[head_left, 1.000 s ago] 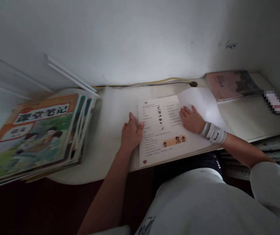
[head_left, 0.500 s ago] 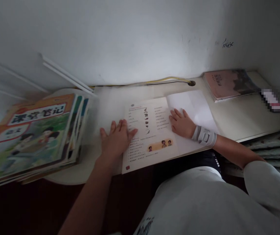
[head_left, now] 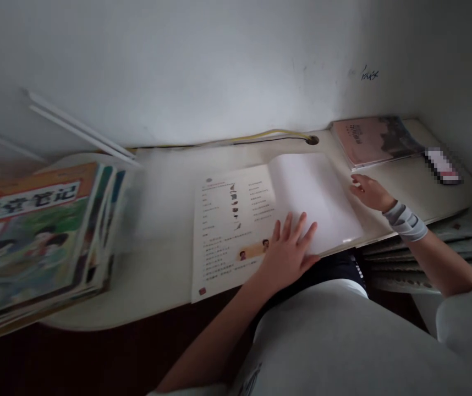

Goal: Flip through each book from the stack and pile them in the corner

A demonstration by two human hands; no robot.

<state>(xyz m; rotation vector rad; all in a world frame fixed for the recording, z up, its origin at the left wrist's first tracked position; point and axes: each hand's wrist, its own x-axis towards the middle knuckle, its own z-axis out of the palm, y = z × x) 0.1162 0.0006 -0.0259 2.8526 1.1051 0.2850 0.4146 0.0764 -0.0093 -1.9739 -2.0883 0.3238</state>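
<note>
An open workbook (head_left: 236, 214) lies on the white desk (head_left: 165, 275), its left page printed with text and small pictures, its right page blank. My left hand (head_left: 289, 250) rests flat on the book's lower middle, fingers spread, across the gutter. My right hand (head_left: 368, 191), with a grey wrist band, hovers just right of the book's right edge, fingers loosely curled and empty as far as I can see. It is close to a pink book (head_left: 374, 140) at the desk's back right.
A tall stack of colourful schoolbooks (head_left: 38, 236) fills the desk's left end. A yellow cable (head_left: 261, 136) runs along the wall into a desk hole (head_left: 312, 140). A blurred small object (head_left: 440, 163) lies far right. The wall stands close behind.
My left hand has crossed from the book's left edge to its lower middle. My right hand has lifted off the page and moved right, past the book's edge. The view has shifted left.
</note>
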